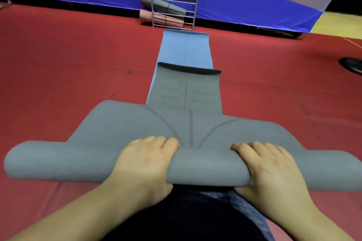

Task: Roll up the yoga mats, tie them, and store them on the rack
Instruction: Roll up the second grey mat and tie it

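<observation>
Both hands, left hand [145,160] and right hand [268,164], curled over a half-rolled grey foam yoga mat [207,170] on red carpet [58,64], mid-rolling. Next, likely push it forward evenly toward the flat blue mat [188,49] and metal rack [174,2].

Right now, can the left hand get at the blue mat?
Probably not: the left hand grips the grey mat's roll, and the blue mat lies well beyond, partly under the grey mat.
</observation>
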Tool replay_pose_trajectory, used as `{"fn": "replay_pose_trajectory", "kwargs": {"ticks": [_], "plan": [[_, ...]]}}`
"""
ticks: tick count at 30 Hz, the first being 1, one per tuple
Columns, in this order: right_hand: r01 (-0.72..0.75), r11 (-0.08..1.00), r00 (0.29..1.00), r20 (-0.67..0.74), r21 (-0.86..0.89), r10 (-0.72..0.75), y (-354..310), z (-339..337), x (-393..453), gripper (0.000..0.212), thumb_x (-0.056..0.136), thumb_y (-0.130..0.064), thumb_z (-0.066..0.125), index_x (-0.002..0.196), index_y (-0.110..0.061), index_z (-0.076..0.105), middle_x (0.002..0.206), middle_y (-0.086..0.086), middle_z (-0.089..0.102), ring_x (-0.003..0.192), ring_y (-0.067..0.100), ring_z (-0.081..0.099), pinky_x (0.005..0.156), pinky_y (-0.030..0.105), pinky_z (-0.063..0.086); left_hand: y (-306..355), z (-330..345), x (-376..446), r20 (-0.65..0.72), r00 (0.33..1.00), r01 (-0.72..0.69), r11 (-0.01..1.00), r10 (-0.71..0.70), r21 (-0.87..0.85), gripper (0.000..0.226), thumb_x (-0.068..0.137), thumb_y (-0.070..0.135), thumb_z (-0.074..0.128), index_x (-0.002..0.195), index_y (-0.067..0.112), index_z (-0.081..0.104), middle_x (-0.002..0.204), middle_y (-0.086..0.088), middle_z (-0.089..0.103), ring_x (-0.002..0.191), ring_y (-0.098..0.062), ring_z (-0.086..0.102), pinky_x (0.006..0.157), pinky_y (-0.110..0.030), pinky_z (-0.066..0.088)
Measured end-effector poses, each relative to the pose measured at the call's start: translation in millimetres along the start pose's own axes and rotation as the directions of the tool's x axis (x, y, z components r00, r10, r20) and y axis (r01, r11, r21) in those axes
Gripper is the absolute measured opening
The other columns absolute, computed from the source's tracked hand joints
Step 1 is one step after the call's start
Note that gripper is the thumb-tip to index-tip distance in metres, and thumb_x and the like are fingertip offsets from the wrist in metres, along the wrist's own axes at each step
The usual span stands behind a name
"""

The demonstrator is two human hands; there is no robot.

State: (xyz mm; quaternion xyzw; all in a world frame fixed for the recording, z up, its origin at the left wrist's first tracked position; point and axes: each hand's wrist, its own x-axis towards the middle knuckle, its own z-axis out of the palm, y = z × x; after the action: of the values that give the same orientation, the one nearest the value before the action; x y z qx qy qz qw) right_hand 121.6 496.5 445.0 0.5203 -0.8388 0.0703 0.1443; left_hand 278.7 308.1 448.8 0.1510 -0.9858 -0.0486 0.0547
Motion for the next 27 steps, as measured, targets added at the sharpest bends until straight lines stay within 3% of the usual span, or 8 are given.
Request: {"fn": "replay_pose_trajectory", "kwargs": {"ticks": [4,8,11,17,20,23,25,27], "plan": [[-0.008,0.999,0.99,0.141,0.034,0.004,-6,25,-17,0.049,0.044,-0.035,0.061,0.091,-0.022,0.064,0.074,-0.003,0.057,0.066,0.027,0.059,0.062,0.035,0.042,1,24,-6,0.121,0.992,-0.027,0.999,0.03,-0.031,0.054,0.03,0.045,0.074,0.077,0.025,0.058,0.063,0.008,0.056,0.055,-0.012,0.06,0.049,-0.021,0.045],[-0.014,0.996,0.987,0.163,0.09,-0.001,-5,36,-24,0.068,0.045,-0.04,0.063,0.11,-0.021,0.057,0.093,-0.001,0.061,0.082,0.025,0.06,0.082,0.034,0.035,0,24,4,0.3,0.954,-0.015,1.0,0.014,0.001,0.044,0.075,0.04,0.061,0.113,0.029,0.043,0.113,0.007,0.055,0.107,-0.017,0.054,0.085,-0.027,0.04],[0.019,0.992,0.988,0.15,0.121,-0.037,-8,36,-25,0.069,0.055,-0.046,0.054,0.119,-0.021,0.053,0.1,-0.001,0.06,0.09,0.023,0.058,0.089,0.034,0.034,-9,26,13,0.426,0.905,0.005,0.998,0.019,-0.055,0.044,0.069,0.041,0.066,0.105,0.031,0.043,0.11,0.009,0.056,0.103,-0.017,0.056,0.081,-0.026,0.042],[-0.112,0.99,0.927,0.368,0.089,0.072,-6,52,-7,0.07,0.037,-0.056,0.069,0.101,-0.031,0.055,0.081,-0.009,0.055,0.072,0.018,0.061,0.067,0.028,0.039,-15,32,41,0.58,0.814,0.044,0.993,0.029,-0.112,0.058,0.061,0.044,0.077,0.11,0.029,0.05,0.108,0.006,0.06,0.096,-0.018,0.057,0.074,-0.026,0.044],[-0.102,0.994,0.868,0.492,0.039,0.07,-5,46,9,0.07,0.056,-0.056,0.07,0.117,-0.034,0.045,0.105,-0.007,0.054,0.101,0.019,0.055,0.078,0.03,0.029,-19,33,35,0.426,0.904,-0.013,0.997,0.045,-0.078,0.068,0.06,0.053,0.072,0.118,0.03,0.045,0.115,0.008,0.049,0.105,-0.015,0.048,0.09,-0.025,0.036],[-0.164,0.982,0.801,0.593,0.096,0.075,-3,41,19,0.072,0.061,-0.048,0.071,0.122,-0.034,0.038,0.112,-0.007,0.05,0.108,0.018,0.049,0.081,0.03,0.028,-19,39,13,0.158,0.986,-0.052,0.998,0.057,-0.035,0.067,0.063,0.058,0.064,0.119,0.027,0.043,0.112,0.007,0.043,0.107,-0.015,0.045,0.096,-0.025,0.032],[-0.143,0.987,0.793,0.605,0.079,0.066,-4,41,22,0.073,0.06,-0.049,0.072,0.123,-0.034,0.038,0.113,-0.007,0.05,0.108,0.018,0.049,0.084,0.031,0.031,-19,50,7,0.105,0.991,-0.086,0.996,0.084,0.015,0.065,0.049,0.061,0.064,0.1,0.022,0.056,0.093,0.005,0.052,0.084,-0.017,0.058,0.078,-0.03,0.048],[-0.127,0.989,0.788,0.614,0.076,0.054,-4,43,23,0.075,0.06,-0.05,0.072,0.124,-0.035,0.037,0.115,-0.008,0.049,0.109,0.017,0.048,0.088,0.031,0.032,-22,55,7,0.067,0.994,-0.092,0.996,0.091,0.009,0.065,0.04,0.068,0.056,0.086,0.023,0.059,0.078,0.007,0.054,0.067,-0.015,0.058,0.062,-0.028,0.051]]}}
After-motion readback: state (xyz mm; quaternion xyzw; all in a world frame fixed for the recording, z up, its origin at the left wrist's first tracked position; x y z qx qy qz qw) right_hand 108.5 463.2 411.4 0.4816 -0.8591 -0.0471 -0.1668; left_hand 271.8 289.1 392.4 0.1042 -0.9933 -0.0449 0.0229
